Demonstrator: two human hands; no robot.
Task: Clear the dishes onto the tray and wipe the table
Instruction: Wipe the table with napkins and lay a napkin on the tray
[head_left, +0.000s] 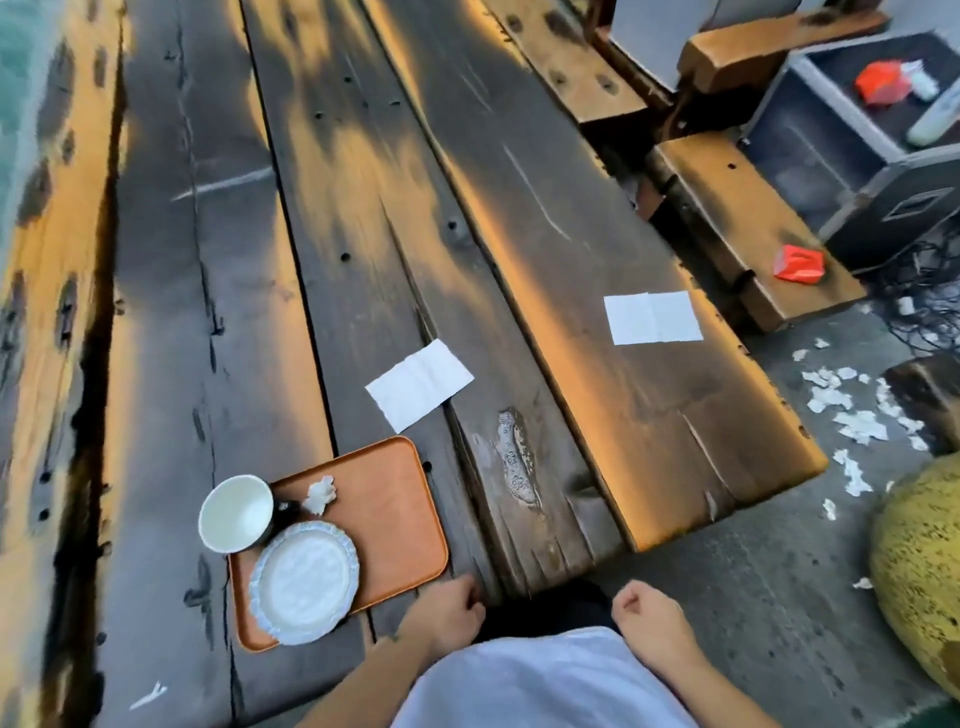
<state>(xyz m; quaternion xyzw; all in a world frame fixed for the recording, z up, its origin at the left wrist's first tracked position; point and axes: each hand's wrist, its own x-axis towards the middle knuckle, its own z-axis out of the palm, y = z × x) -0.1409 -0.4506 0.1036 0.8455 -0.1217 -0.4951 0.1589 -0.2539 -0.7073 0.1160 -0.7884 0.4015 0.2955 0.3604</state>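
An orange tray (395, 519) lies at the near end of the long dark wooden table (363, 208). On it sit a white scalloped plate (304, 582), a white cup (236, 514) tipped over the tray's left edge, and a crumpled tissue (318, 493). Two flat white napkins lie on the table: one (420, 384) just beyond the tray, one (652, 317) farther right. A wet patch (517, 457) marks the plank right of the tray. My left hand (449, 608) rests curled at the table's near edge beside the tray, holding nothing. My right hand (649, 613) is a loose fist off the table.
A wooden bench (748, 228) with a red packet (797, 262) runs along the table's right side. A grey equipment case (857, 119) holds a bottle and red wrapper. Torn paper scraps (852, 415) litter the concrete floor. A yellow rounded object (919, 571) sits at the right edge.
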